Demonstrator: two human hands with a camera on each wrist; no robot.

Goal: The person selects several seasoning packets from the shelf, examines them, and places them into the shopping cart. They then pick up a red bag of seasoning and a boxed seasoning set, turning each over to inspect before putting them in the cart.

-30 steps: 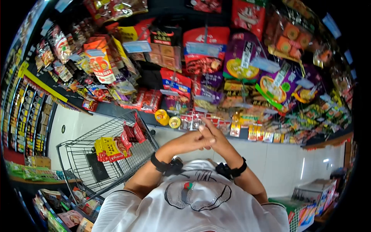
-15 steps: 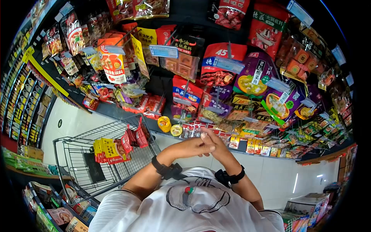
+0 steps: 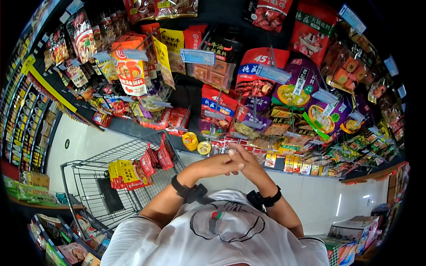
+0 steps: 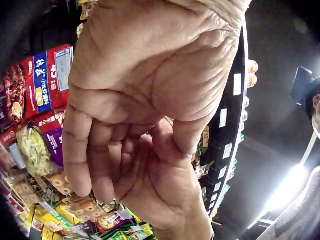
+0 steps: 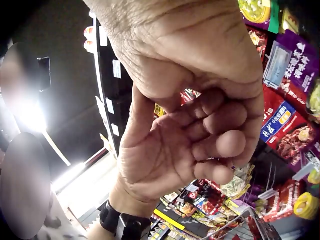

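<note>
In front of the shirt, the left hand (image 3: 215, 166) and the right hand (image 3: 250, 163) touch each other, their fingers loosely overlapping, with no goods in them. From the left wrist, the left palm (image 4: 150, 65) fills the upper middle, its relaxed fingers crossing the right hand (image 4: 167, 182). The right wrist view shows the right hand (image 5: 195, 45) above and the left palm (image 5: 162, 150) below, fingers loosely bent. Beyond the hands hang a red and blue pouch (image 3: 218, 104) and purple pouches (image 3: 294, 86).
A wire shopping cart (image 3: 91, 177) stands at the left, holding yellow and red packets (image 3: 128, 174) and red packets (image 3: 164, 153). Racks of hanging pouches curve across the front, with price tags (image 3: 197, 56). Pale floor (image 3: 306, 195) shows at the right; boxed goods (image 3: 355, 230) are at lower right.
Over the last second the racks have come into sharper view and shifted slightly in the head view. Both hands stay together, nearly in the same place.
</note>
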